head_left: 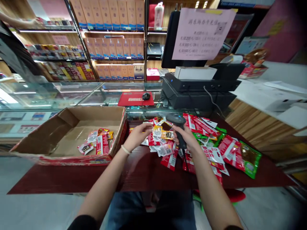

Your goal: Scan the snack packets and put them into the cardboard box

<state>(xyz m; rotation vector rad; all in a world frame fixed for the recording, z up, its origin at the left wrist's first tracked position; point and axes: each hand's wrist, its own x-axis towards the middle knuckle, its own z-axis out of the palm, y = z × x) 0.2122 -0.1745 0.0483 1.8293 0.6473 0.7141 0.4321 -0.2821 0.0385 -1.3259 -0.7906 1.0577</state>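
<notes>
My right hand (188,138) is closed round the handle of a dark barcode scanner (177,120), whose head points left over a pile of snack packets. My left hand (139,134) pinches a small yellow and white snack packet (157,130) just in front of the scanner head. Several red, white and green snack packets (211,140) lie spread over the dark red table (144,172) under and to the right of both hands.
An open cardboard box (69,134) with a few packets inside stands at the left. Behind are a glass counter (72,92), a red mouse pad with a mouse (145,95), a black till with a paper sign (201,32), and stocked shelves. Another person's arm (14,22) reaches a shelf at far left.
</notes>
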